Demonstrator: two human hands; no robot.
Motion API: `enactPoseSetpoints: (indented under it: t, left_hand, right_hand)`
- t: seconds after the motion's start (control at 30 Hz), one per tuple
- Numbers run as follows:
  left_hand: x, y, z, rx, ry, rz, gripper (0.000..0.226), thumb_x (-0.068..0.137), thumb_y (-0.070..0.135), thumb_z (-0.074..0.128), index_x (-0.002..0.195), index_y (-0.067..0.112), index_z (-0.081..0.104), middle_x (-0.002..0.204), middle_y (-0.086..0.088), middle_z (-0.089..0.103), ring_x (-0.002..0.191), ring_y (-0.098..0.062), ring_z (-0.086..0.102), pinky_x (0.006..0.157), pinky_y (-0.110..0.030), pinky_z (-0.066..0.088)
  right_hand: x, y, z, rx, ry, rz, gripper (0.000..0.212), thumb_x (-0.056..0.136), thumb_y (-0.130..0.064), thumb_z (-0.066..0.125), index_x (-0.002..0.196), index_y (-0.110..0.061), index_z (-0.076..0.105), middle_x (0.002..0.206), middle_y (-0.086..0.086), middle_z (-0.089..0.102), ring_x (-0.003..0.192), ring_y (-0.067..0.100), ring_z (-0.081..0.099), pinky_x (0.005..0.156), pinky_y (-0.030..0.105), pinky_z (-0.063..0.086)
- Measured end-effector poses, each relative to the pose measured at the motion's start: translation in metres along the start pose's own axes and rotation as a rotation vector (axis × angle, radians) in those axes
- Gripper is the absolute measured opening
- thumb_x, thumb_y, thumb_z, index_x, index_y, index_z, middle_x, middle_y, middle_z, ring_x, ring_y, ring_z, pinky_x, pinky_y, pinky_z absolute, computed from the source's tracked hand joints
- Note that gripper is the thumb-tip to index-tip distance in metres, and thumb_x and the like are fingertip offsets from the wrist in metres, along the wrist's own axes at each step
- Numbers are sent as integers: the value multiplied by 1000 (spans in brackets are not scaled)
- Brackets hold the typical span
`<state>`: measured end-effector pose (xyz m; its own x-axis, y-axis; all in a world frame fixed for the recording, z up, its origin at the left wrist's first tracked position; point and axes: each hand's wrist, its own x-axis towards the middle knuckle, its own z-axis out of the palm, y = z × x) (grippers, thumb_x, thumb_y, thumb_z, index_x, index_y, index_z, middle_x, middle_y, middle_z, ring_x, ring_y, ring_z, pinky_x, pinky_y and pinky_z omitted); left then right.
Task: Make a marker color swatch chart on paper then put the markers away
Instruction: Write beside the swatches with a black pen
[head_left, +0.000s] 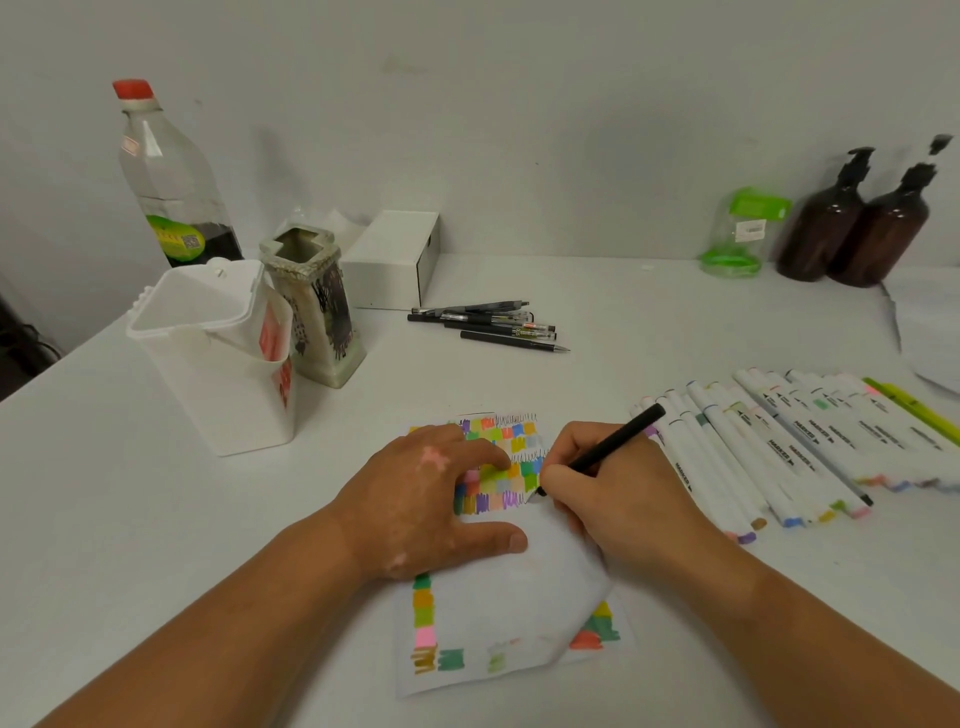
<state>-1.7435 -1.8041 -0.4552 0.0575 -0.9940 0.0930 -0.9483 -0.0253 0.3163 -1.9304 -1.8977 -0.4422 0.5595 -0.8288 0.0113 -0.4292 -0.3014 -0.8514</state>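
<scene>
A: What keeps this line clean?

B: The left hand (431, 499) lies flat and open, pinning the paper (511, 582). The right hand (608, 488) grips a black pen (605, 449), tip on the swatches between both hands. Short, light strokes suit it.

A: And the markers (789, 447)?

B: Just right of the right hand, not yet put away.
</scene>
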Motion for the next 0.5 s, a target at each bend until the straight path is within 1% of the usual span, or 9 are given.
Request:
enactPoseSetpoints:
  t: [0.07, 0.2, 0.33, 0.37, 0.43, 0.47, 0.5]
  left_hand:
    - [0, 0, 0, 1, 1, -1, 80, 66, 92, 49, 132, 47, 48, 106, 21, 54, 96, -3, 51, 81, -19, 42]
    - [0, 1, 0, 6, 10, 5, 80, 67, 91, 51, 132, 46, 49, 105, 23, 53, 96, -2, 50, 81, -19, 41]
    - [0, 1, -1, -8, -2, -11, 83, 65, 92, 52, 135, 47, 44, 104, 26, 49, 97, -2, 49, 83, -19, 42]
    - [-1, 1, -1, -12, -4, -18, 85, 65, 92, 52, 137, 48, 41, 107, 27, 50, 98, -1, 49, 85, -20, 43]
    - [-1, 1, -1, -40, -7, -45, 91, 64, 92, 53, 141, 50, 32, 114, 30, 47, 102, 0, 49, 88, -19, 43]
    - [-1, 2, -1, -64, -9, -63, 89, 65, 90, 54, 141, 50, 30, 113, 32, 44, 101, 0, 51, 86, -17, 42]
    - [-1, 2, -2, -85, -7, -80, 82, 70, 86, 56, 138, 49, 31, 107, 32, 45, 96, -1, 53, 81, -14, 42]
  right_hand:
    - [1, 0, 0, 1, 19, 2, 10, 81, -19, 70, 72, -22, 68, 60, -10, 66, 51, 0, 58, 47, 10, 41]
    - [1, 0, -2, -15, 6, -2, 13, 82, -18, 70, 70, -21, 67, 58, -12, 64, 53, -1, 57, 47, 10, 41]
    - [1, -1, -2, -41, 9, -12, 16, 82, -18, 69, 67, -22, 65, 56, -14, 61, 54, -2, 56, 47, 11, 41]
    - [1, -1, -3, -38, 25, -17, 17, 83, -17, 69, 67, -21, 64, 55, -14, 61, 54, -2, 56, 47, 11, 40]
    - [3, 0, -6, 15, 107, -28, 17, 84, -13, 69, 69, -20, 66, 55, -14, 62, 52, -2, 57, 46, 9, 40]
    - [4, 0, -9, 61, 148, -31, 17, 85, -11, 68, 71, -19, 66, 54, -12, 62, 50, -1, 57, 45, 9, 40]
    - [5, 1, -12, 118, 174, -30, 17, 87, -8, 66, 72, -17, 66, 53, -9, 62, 47, 1, 56, 45, 10, 40]
